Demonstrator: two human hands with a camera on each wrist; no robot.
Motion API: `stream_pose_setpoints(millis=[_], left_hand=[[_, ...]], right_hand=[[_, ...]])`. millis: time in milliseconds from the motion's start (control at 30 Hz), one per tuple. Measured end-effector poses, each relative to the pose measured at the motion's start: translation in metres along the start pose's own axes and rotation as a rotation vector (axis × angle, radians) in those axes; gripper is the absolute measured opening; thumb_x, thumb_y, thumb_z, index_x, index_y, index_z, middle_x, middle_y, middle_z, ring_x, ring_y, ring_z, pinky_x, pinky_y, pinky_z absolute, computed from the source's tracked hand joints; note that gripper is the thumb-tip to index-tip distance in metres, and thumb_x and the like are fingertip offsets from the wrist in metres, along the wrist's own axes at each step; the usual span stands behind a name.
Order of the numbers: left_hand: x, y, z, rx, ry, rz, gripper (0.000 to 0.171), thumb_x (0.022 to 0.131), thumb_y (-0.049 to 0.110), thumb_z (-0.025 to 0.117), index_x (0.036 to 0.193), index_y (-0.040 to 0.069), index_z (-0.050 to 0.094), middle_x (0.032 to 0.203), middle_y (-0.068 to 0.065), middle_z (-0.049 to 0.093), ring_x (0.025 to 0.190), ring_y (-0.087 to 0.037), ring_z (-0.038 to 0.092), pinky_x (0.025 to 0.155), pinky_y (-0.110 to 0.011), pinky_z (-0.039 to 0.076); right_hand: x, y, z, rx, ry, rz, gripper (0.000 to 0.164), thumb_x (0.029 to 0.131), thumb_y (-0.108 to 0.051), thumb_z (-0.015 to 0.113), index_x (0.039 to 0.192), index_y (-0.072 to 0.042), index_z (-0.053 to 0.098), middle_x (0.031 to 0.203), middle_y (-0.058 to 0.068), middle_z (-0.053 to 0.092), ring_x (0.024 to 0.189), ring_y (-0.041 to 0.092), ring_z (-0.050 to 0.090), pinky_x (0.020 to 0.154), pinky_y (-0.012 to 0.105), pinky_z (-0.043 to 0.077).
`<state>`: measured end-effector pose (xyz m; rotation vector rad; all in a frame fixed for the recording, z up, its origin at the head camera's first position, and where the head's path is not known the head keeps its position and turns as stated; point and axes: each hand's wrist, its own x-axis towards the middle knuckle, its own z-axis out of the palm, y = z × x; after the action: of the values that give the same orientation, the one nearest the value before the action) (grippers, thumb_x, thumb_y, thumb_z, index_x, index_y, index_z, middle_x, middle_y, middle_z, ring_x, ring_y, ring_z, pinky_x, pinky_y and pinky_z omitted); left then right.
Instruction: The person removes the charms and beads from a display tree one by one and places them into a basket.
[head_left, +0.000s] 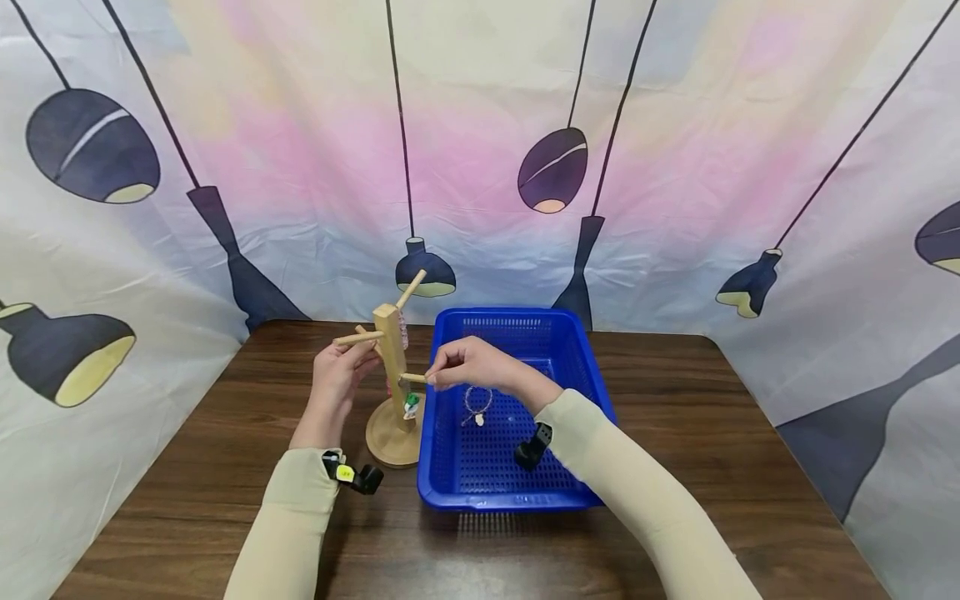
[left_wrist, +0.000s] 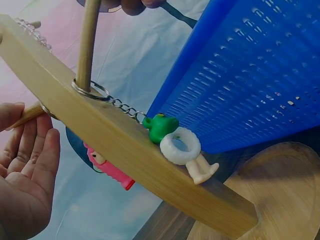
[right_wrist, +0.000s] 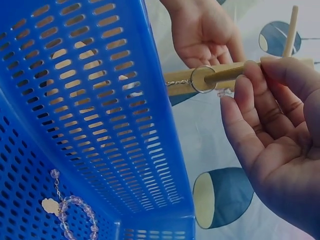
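Note:
A wooden peg stand (head_left: 390,350) stands upright on its round base. My right hand (head_left: 480,367) pinches the tip of its right peg (right_wrist: 230,74), where a metal key ring (right_wrist: 204,79) hangs. From that ring's chain dangles a figure with a green head and white swim ring (left_wrist: 180,145). On the other side, my left hand (left_wrist: 30,175) pinches the end of a left peg (left_wrist: 31,114). A pink figure (left_wrist: 110,167) hangs on that side, partly hidden by the post. Clear pinkish beads (head_left: 403,329) hang high on the stand.
A blue plastic basket (head_left: 517,502) sits right beside the stand, partly over its base. Inside lies a beaded bracelet (head_left: 477,402) with a pale charm. Both rest on a brown wooden table (head_left: 675,433), backed by a cloth printed with lamps (head_left: 487,100).

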<state>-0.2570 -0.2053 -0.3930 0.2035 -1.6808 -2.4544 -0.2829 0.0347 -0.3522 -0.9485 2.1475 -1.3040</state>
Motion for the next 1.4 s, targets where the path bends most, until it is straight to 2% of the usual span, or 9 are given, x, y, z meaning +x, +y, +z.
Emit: stream_pose_setpoints(millis=[333, 467, 567, 667, 733, 867, 1133, 1300, 1400], left_hand=[[0.007, -0.001, 0.002, 0.034, -0.047, -0.008, 0.044, 0.102, -0.001, 0.053, 0.073, 0.027, 0.071, 0.064, 0.014, 0.072, 0.064, 0.003, 0.069, 0.066, -0.012, 0.059], [0.008, 0.0, 0.003, 0.035, -0.059, -0.022, 0.044, 0.102, 0.0, 0.053, 0.071, 0.026, 0.071, 0.062, 0.013, 0.071, 0.062, 0.002, 0.068, 0.064, -0.012, 0.059], [0.009, 0.001, 0.003, 0.04, -0.064, -0.036, 0.044, 0.103, 0.001, 0.054, 0.071, 0.025, 0.071, 0.062, 0.012, 0.071, 0.062, 0.002, 0.068, 0.064, -0.012, 0.059], [0.01, 0.001, 0.003, 0.066, -0.068, -0.039, 0.044, 0.103, 0.002, 0.055, 0.07, 0.026, 0.072, 0.062, 0.013, 0.071, 0.062, 0.002, 0.068, 0.064, -0.012, 0.059], [0.011, 0.001, 0.002, 0.085, -0.074, -0.037, 0.044, 0.103, 0.003, 0.055, 0.07, 0.027, 0.072, 0.062, 0.013, 0.07, 0.061, 0.002, 0.067, 0.064, -0.012, 0.059], [0.013, 0.001, 0.0, 0.11, -0.088, -0.038, 0.045, 0.103, 0.003, 0.055, 0.069, 0.027, 0.072, 0.06, 0.014, 0.07, 0.059, 0.002, 0.066, 0.063, -0.013, 0.06], [0.012, 0.003, 0.0, 0.125, -0.112, -0.044, 0.046, 0.104, 0.002, 0.052, 0.068, 0.025, 0.069, 0.058, 0.013, 0.068, 0.056, 0.002, 0.064, 0.061, -0.012, 0.058], [0.014, 0.004, 0.001, 0.128, -0.125, -0.045, 0.048, 0.104, 0.0, 0.049, 0.066, 0.024, 0.068, 0.056, 0.013, 0.066, 0.055, 0.002, 0.063, 0.061, -0.012, 0.058], [0.016, 0.002, 0.002, 0.131, -0.136, -0.044, 0.05, 0.103, 0.0, 0.049, 0.065, 0.024, 0.068, 0.056, 0.014, 0.066, 0.055, 0.002, 0.063, 0.061, -0.012, 0.057]], right_hand=[[-0.001, -0.011, 0.011, -0.074, -0.017, -0.022, 0.015, 0.098, -0.008, 0.068, 0.104, 0.004, 0.074, 0.102, 0.021, 0.077, 0.085, 0.011, 0.073, 0.081, 0.023, 0.064], [-0.001, -0.014, 0.014, -0.092, -0.015, -0.034, 0.015, 0.097, -0.008, 0.069, 0.102, 0.005, 0.075, 0.1, 0.021, 0.078, 0.08, 0.006, 0.071, 0.078, 0.022, 0.064], [-0.001, -0.016, 0.017, -0.092, -0.008, -0.034, 0.016, 0.097, -0.007, 0.069, 0.102, 0.006, 0.074, 0.1, 0.023, 0.078, 0.078, 0.004, 0.07, 0.082, 0.03, 0.066], [-0.002, -0.019, 0.02, -0.079, 0.0, -0.032, 0.017, 0.097, -0.007, 0.068, 0.102, 0.009, 0.073, 0.102, 0.027, 0.076, 0.081, 0.011, 0.074, 0.087, 0.041, 0.066], [-0.003, -0.02, 0.022, -0.075, 0.006, -0.031, 0.018, 0.098, -0.006, 0.068, 0.102, 0.01, 0.072, 0.102, 0.028, 0.076, 0.085, 0.019, 0.076, 0.089, 0.044, 0.066], [-0.003, -0.022, 0.026, -0.067, 0.026, -0.017, 0.016, 0.097, -0.006, 0.069, 0.1, 0.009, 0.073, 0.101, 0.026, 0.077, 0.088, 0.024, 0.077, 0.086, 0.038, 0.066], [-0.005, -0.026, 0.033, -0.06, 0.058, 0.023, 0.013, 0.096, -0.006, 0.07, 0.099, 0.006, 0.075, 0.098, 0.023, 0.078, 0.077, 0.004, 0.07, 0.088, 0.04, 0.066], [-0.005, -0.027, 0.035, -0.076, 0.072, 0.013, 0.013, 0.096, -0.007, 0.071, 0.097, 0.005, 0.075, 0.096, 0.022, 0.078, 0.081, 0.015, 0.073, 0.083, 0.032, 0.065], [-0.005, -0.028, 0.037, -0.078, 0.073, 0.01, 0.015, 0.096, -0.009, 0.071, 0.098, 0.005, 0.075, 0.096, 0.021, 0.078, 0.08, 0.013, 0.073, 0.08, 0.027, 0.064]])
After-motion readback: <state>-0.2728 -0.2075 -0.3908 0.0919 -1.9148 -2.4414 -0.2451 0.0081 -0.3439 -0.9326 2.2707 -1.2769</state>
